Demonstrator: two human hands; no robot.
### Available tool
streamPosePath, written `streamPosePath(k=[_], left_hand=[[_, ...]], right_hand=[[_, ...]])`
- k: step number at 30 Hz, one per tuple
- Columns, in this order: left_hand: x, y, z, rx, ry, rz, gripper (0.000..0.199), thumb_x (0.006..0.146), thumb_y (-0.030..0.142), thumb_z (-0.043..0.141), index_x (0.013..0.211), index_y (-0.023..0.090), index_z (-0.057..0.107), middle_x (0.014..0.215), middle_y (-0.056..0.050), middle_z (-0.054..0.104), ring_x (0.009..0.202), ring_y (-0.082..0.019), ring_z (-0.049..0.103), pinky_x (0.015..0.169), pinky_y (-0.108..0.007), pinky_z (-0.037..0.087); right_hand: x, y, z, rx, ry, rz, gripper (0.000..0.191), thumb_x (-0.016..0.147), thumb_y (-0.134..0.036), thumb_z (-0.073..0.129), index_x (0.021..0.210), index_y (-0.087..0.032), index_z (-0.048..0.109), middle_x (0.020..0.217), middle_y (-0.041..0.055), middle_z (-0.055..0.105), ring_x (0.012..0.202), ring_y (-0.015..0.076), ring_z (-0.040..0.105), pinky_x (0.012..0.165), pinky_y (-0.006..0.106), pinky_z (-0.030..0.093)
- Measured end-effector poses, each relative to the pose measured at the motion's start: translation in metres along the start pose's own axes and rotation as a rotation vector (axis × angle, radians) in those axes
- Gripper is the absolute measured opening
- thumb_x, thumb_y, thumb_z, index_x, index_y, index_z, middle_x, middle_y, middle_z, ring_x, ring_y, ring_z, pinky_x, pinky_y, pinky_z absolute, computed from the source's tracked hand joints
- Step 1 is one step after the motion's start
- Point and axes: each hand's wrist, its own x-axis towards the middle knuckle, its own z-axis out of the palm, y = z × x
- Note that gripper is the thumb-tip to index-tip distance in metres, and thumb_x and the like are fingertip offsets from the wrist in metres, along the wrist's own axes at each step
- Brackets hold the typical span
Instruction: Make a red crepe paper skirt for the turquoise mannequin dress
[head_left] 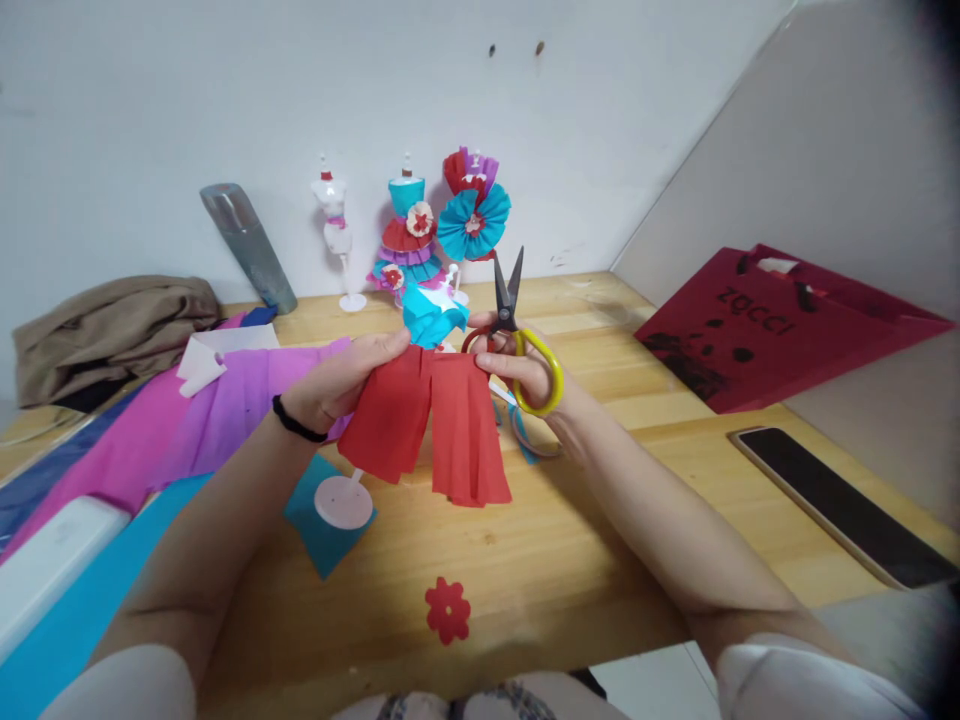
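Note:
Red pleated paper [469, 430], split by a gap into two hanging panels, is held up against a small mannequin with a blue paper top [435, 315]. My left hand [349, 375] pinches the paper's upper left edge. My right hand [521, 368] grips the upper right edge between thumb and fingers. Yellow-handled scissors [541, 385] hang on that same hand, their blades apart and pointing up. Below the left panel shows the mannequin's round white base [343, 501], over a blue paper piece [324, 545]. A red paper flower [448, 610] lies near the front edge.
Three mannequins, one bare [337, 235] and two in paper dresses [409, 235], stand by the wall. Pink and purple paper [240, 400], a brown cloth [105, 335] and a spray can [251, 250] are at left. A red bag [780, 330] and a phone [840, 505] are at right.

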Motion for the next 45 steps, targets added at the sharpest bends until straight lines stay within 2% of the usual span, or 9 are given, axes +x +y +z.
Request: streamPosePath(k=[6,9,12,14,19,26,29,37,45], left_hand=[[-0.005,0.008,0.002,0.038,0.057,-0.020,0.036,0.085,0.053,0.074,0.090,0.018,0.080,0.085,-0.005,0.079,0.077,-0.019,0.073,0.072,-0.028,0.057],[-0.007,0.013,0.002,0.043,0.075,0.011,0.034,0.085,0.052,0.074,0.092,0.020,0.080,0.087,-0.005,0.080,0.078,-0.019,0.073,0.073,-0.029,0.058],[-0.009,0.017,0.000,0.079,0.102,0.035,0.038,0.085,0.056,0.073,0.091,0.019,0.079,0.087,-0.006,0.079,0.079,-0.020,0.072,0.073,-0.029,0.057],[-0.009,0.019,-0.002,0.118,0.125,0.042,0.042,0.081,0.059,0.075,0.084,0.017,0.078,0.082,-0.007,0.077,0.074,-0.019,0.070,0.070,-0.029,0.056],[-0.013,0.027,-0.003,0.231,0.204,0.083,0.044,0.080,0.060,0.074,0.075,0.016,0.073,0.069,-0.005,0.071,0.061,-0.016,0.062,0.057,-0.027,0.048],[-0.032,0.049,0.007,0.567,0.434,0.112,0.038,0.081,0.054,0.072,0.076,0.017,0.067,0.064,0.000,0.062,0.057,-0.013,0.054,0.051,-0.023,0.039],[-0.039,0.055,0.007,0.714,0.483,0.138,0.038,0.082,0.053,0.070,0.078,0.016,0.068,0.065,0.000,0.062,0.061,-0.014,0.055,0.053,-0.022,0.039],[-0.036,0.057,0.014,0.862,0.500,0.160,0.030,0.078,0.044,0.074,0.068,0.017,0.066,0.065,-0.001,0.061,0.069,-0.018,0.055,0.055,-0.023,0.038],[-0.028,0.048,0.013,0.857,0.488,0.111,0.037,0.084,0.053,0.064,0.075,0.017,0.067,0.066,-0.001,0.061,0.064,-0.016,0.053,0.054,-0.024,0.036]], right_hand=[[-0.002,-0.001,0.003,-0.066,0.192,-0.083,0.052,0.067,-0.042,0.080,0.111,-0.021,0.064,0.071,-0.0020,0.064,0.063,0.0157,0.058,0.057,0.029,0.044],[-0.010,-0.010,0.007,-0.037,0.231,-0.089,0.041,0.073,-0.048,0.076,0.102,-0.021,0.064,0.064,-0.0023,0.060,0.061,0.0150,0.056,0.056,0.029,0.042],[-0.027,-0.027,0.015,0.045,0.098,0.000,0.046,0.078,-0.064,0.069,0.096,-0.021,0.066,0.062,0.0000,0.062,0.057,0.0164,0.055,0.052,0.029,0.040],[-0.042,-0.039,0.024,0.094,-0.069,0.065,0.052,0.079,-0.072,0.066,0.095,-0.022,0.068,0.060,0.0016,0.064,0.053,0.0168,0.055,0.051,0.030,0.042],[-0.072,-0.056,0.048,0.224,-0.387,0.351,0.059,0.082,-0.079,0.057,0.089,-0.022,0.069,0.065,0.0052,0.071,0.051,0.0170,0.059,0.051,0.031,0.045],[-0.083,-0.031,0.069,0.229,-0.475,0.577,0.071,0.076,-0.086,0.056,0.093,-0.019,0.068,0.063,0.0055,0.071,0.042,0.0143,0.057,0.046,0.027,0.042],[-0.081,-0.019,0.072,0.180,-0.417,0.575,0.078,0.071,-0.091,0.055,0.092,-0.017,0.066,0.060,0.0057,0.070,0.041,0.0147,0.057,0.044,0.026,0.042],[-0.077,-0.010,0.078,0.061,-0.293,0.507,0.072,0.076,-0.087,0.056,0.089,-0.017,0.065,0.064,0.0036,0.069,0.047,0.0122,0.059,0.049,0.023,0.037],[-0.077,0.019,0.072,-0.108,-0.258,0.255,0.059,0.093,-0.075,0.048,0.091,-0.019,0.063,0.069,0.0026,0.067,0.050,0.0114,0.059,0.049,0.024,0.043]])
